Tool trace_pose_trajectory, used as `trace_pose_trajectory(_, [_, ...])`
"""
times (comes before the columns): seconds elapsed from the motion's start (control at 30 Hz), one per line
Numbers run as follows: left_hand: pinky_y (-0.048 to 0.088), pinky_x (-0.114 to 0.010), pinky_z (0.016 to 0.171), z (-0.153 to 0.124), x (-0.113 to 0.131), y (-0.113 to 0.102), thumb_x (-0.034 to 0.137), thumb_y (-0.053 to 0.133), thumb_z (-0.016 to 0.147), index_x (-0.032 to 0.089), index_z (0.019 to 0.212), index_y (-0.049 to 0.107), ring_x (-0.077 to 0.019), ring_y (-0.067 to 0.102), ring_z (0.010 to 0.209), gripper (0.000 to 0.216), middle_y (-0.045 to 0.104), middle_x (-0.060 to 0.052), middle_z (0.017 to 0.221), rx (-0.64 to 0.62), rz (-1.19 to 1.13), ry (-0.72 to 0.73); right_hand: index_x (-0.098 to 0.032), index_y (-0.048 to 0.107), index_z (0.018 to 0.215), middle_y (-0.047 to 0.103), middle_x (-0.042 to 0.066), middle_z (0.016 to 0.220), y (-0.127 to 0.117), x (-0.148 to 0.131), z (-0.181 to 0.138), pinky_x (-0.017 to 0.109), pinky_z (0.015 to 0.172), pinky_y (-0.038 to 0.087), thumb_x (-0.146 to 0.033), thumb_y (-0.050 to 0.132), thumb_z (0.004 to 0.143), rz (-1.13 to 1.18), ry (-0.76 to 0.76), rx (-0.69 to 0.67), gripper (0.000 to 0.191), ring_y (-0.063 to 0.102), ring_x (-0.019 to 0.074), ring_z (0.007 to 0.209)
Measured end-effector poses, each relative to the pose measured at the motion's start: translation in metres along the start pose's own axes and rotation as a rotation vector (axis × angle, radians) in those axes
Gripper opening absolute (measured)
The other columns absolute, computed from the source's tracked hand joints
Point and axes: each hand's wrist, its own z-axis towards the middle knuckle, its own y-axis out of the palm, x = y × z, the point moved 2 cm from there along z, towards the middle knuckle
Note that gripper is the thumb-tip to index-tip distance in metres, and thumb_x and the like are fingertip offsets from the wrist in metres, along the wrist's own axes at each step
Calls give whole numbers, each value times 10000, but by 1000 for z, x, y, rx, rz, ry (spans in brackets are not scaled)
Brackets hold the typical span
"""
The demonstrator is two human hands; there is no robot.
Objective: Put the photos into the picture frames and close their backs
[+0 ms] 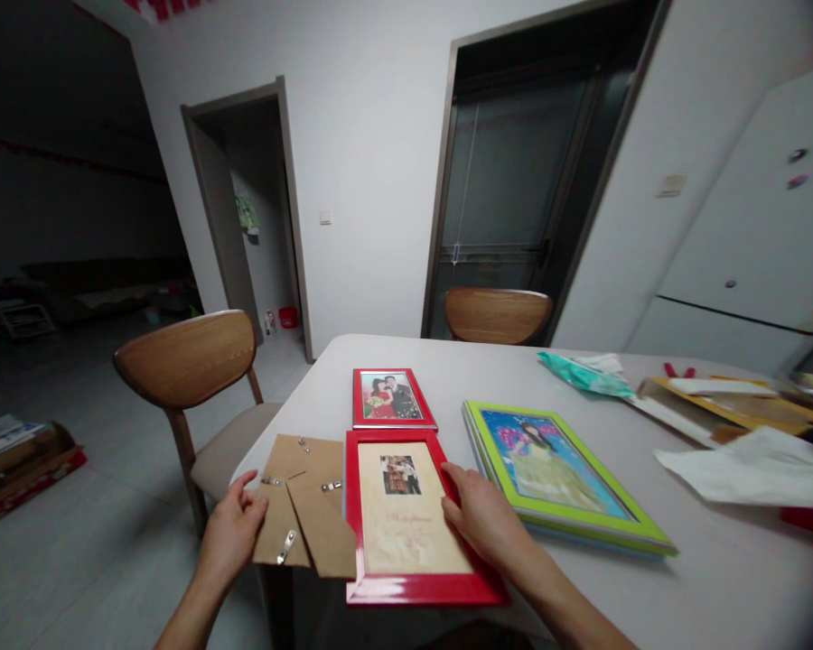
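A red picture frame (406, 591) lies flat at the table's near edge, with a cream sheet and a small photo inside. My right hand (482, 521) rests on its right side, fingers curled over the frame's edge. To its left lies a brown cardboard backing board (304, 510) with metal clips. My left hand (234, 528) grips that board's left edge, thumb on top. Behind these sits a smaller red frame (391, 398) with a couple's photo.
A green-framed picture (559, 474) lies right of the red frame. Papers, a teal cloth (583, 372) and a yellow board (738, 402) clutter the table's (447, 357) far right. Wooden chairs stand at the left (190, 361) and far side (496, 314). A fridge (759, 226) is on the right.
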Motion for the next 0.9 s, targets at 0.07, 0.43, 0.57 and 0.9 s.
trace_pose_trajectory(0.07, [462, -289, 598, -2, -1, -1, 320, 510, 664, 157, 1059, 482, -192, 607, 633, 429, 611, 10, 656, 48, 101, 39, -117, 492, 1040, 590, 114, 861, 2, 0, 2, 255, 685, 359, -159, 403, 706, -5, 5, 14, 349, 550, 190, 776])
trace_pose_trajectory(0.43, [332, -390, 923, -25, 27, 26, 265, 443, 680, 141, 1060, 494, -232, 461, 1052, 403, 533, -96, 1091, 105, 315, 303, -118, 240, 1261, 626, 96, 896, -9, -1, 5, 291, 669, 423, -143, 395, 650, 598, 133, -16, 631, 593, 188, 734])
trace_pose_trajectory(0.57, [336, -379, 939, -65, 64, 71, 249, 503, 679, 156, 1117, 465, -224, 436, 1093, 449, 500, -95, 1167, -191, 146, 359, -162, 59, 1305, 640, 50, 803, -23, -15, -1, 296, 563, 463, -218, 351, 694, 1213, 258, -154, 680, 603, 164, 585])
trace_pose_trajectory(0.9, [435, -337, 842, -106, 110, 112, 115, 430, 723, 170, 1149, 435, -199, 524, 947, 429, 581, -86, 1035, -280, 189, 835, -193, 210, 1277, 626, 33, 816, -30, -22, -5, 246, 531, 458, -225, 502, 640, 1299, 174, -115, 701, 582, 127, 568])
